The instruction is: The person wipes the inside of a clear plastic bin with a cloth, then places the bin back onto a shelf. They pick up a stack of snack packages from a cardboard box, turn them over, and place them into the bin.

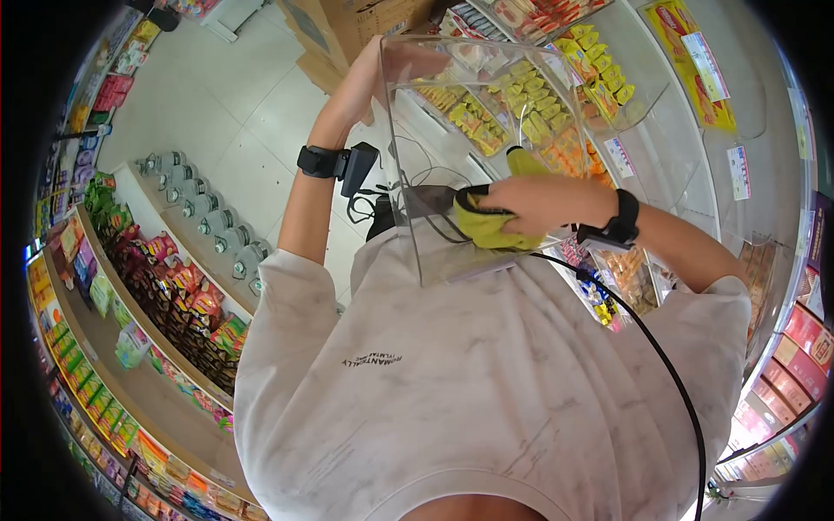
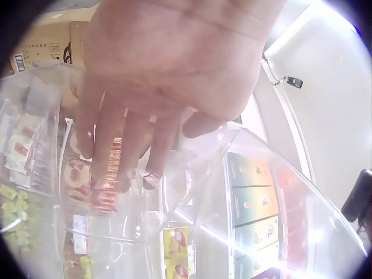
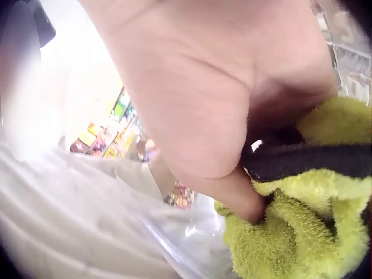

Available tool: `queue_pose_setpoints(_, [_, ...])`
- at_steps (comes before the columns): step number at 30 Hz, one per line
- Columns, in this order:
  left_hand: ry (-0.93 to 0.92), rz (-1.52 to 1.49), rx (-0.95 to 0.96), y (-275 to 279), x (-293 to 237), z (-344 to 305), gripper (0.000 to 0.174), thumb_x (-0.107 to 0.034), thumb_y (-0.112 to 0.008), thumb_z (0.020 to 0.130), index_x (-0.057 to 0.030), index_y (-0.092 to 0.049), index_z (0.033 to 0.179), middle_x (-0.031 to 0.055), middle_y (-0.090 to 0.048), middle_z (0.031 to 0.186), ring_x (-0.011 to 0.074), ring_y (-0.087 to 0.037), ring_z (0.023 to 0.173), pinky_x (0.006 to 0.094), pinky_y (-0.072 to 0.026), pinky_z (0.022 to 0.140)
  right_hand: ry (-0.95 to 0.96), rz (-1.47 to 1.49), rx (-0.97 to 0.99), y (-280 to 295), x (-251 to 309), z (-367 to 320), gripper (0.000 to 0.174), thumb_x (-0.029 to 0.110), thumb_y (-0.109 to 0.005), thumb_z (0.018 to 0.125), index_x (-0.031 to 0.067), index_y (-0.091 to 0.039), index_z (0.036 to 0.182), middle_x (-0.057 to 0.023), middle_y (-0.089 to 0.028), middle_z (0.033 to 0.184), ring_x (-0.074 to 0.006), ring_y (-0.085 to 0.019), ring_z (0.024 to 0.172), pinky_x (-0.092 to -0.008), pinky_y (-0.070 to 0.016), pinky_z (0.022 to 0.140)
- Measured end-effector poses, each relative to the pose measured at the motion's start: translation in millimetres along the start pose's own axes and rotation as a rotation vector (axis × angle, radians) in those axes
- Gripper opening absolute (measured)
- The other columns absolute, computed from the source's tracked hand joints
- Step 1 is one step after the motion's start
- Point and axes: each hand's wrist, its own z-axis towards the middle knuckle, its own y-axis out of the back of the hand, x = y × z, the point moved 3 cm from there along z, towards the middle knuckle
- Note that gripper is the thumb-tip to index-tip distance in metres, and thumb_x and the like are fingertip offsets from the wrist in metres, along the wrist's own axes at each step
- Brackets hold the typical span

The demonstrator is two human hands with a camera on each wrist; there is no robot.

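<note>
Left grip point(image 1: 373, 76), fingers straight, is pressed to the far-left corner of 1 clear box point(image 1: 434, 253), long axis out from chest. Green cloth point(image 1: 488, 229) is held bunched in closed right grip point(image 1: 549, 205), near box end (inside or outside: can't tell).

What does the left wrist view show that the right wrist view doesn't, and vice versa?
Only left wrist: the left hand, fingers extended against the clear box, and a cardboard box.
Only right wrist: the right hand gripping the green cloth, and the shirt.
Both: part of the clear box, and shop goods.
</note>
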Motion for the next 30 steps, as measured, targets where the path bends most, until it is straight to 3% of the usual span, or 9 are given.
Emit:
queue_pose_setpoints(2, [-0.032,-0.056,-0.009,6.7,13.4,10.7,0.058,-0.044,-0.031,0.108,0.0012,-0.063,0.125,0.0104,-0.068,0.123,0.0208,-0.063,0.112,0.0354,-0.0448,0.101,-0.043,-0.044,-0.119,35.6,10.5,-5.9,0.040,0.015,-0.067,0.085,0.0043,-0.060,0.123,-0.0193,-0.062,0.108,-0.0392,-0.064,0.100,-0.0494,-0.0516,0.080])
queue_pose_setpoints(4, [-0.034,-0.074,-0.028,7.1,19.5,9.0,0.054,-0.043,-0.035,0.109,0.0005,-0.061,0.126,0.0096,-0.068,0.122,0.0195,-0.063,0.110,0.0353,-0.0470,0.099,0.019,-0.083,-0.610,76.0,22.0,-14.1,0.041,0.010,-0.067,0.086,0.0015,-0.059,0.125,-0.0172,-0.061,0.119,-0.0401,-0.061,0.108,-0.0480,-0.0507,0.088])
queue_pose_setpoints(6, [-0.016,-0.057,-0.044,-0.7,9.2,8.2,0.053,-0.042,-0.036,0.109,0.0009,-0.060,0.127,0.0094,-0.068,0.121,0.0189,-0.063,0.110,0.0345,-0.0470,0.100,0.103,-0.291,-0.908,108.0,30.9,-12.9,0.042,0.005,-0.066,0.084,0.0017,-0.059,0.126,-0.0149,-0.062,0.118,-0.0393,-0.062,0.107,-0.0475,-0.0523,0.086])
queue_pose_setpoints(12, [0.001,-0.184,0.152,31.0,57.9,38.0,0.071,-0.047,-0.025,0.107,0.0106,-0.059,0.130,0.0178,-0.064,0.131,0.0256,-0.061,0.121,0.0371,-0.0421,0.109,-0.049,-0.594,-0.686,74.8,-27.3,34.5,0.030,0.001,-0.064,0.076,0.0012,-0.064,0.106,-0.0177,-0.066,0.090,-0.0384,-0.068,0.086,-0.0475,-0.0546,0.072])
queue_pose_setpoints(15, [-0.016,-0.165,0.268,-1.5,32.9,19.8,0.070,-0.048,-0.027,0.107,0.0095,-0.060,0.129,0.0168,-0.065,0.130,0.0249,-0.062,0.119,0.0369,-0.0428,0.108,-0.229,-0.420,-0.421,69.1,-26.9,32.0,0.029,-0.004,-0.063,0.075,0.0002,-0.064,0.104,-0.0182,-0.069,0.091,-0.0399,-0.068,0.086,-0.0501,-0.0541,0.069])
queue_pose_setpoints(17, [-0.026,-0.144,0.290,-5.1,21.2,14.1,0.069,-0.048,-0.028,0.107,0.0088,-0.060,0.128,0.0161,-0.065,0.129,0.0245,-0.062,0.117,0.0367,-0.0432,0.107,-0.220,-0.380,-0.314,55.4,-32.1,25.4,0.030,-0.004,-0.064,0.073,0.0004,-0.065,0.102,-0.0197,-0.068,0.084,-0.0408,-0.068,0.083,-0.0505,-0.0539,0.067])
queue_pose_setpoints(23, [-0.029,-0.085,-0.054,43.7,76.1,18.1,0.060,-0.047,-0.035,0.107,0.0029,-0.061,0.127,0.0124,-0.067,0.124,0.0218,-0.063,0.112,0.0365,-0.0450,0.103,-0.088,-0.348,-0.104,-7.9,-15.7,-4.7,0.027,0.001,-0.068,0.061,0.0024,-0.070,0.088,-0.0201,-0.066,0.077,-0.0414,-0.066,0.078,-0.0492,-0.0531,0.065])
queue_pose_setpoints(26, [0.029,-0.064,-0.135,5.0,19.9,-3.3,0.056,-0.046,-0.036,0.108,0.0001,-0.060,0.130,0.0116,-0.067,0.123,0.0217,-0.062,0.112,0.0369,-0.0449,0.102,-0.035,-0.216,-0.099,-27.8,-4.5,-19.2,0.029,0.002,-0.068,0.059,0.0027,-0.071,0.088,-0.0184,-0.066,0.077,-0.0408,-0.065,0.078,-0.0489,-0.0525,0.069])
queue_pose_setpoints(30, [-0.014,-0.007,-0.006,0.9,10.1,-3.4,0.060,-0.047,-0.031,0.108,0.0002,-0.063,0.126,0.0109,-0.069,0.120,0.0213,-0.062,0.111,0.0364,-0.0440,0.102,0.009,-0.127,-0.122,-29.3,1.7,-22.8,0.029,0.002,-0.067,0.065,0.0017,-0.071,0.093,-0.0185,-0.066,0.084,-0.0391,-0.065,0.086,-0.0470,-0.0516,0.074])
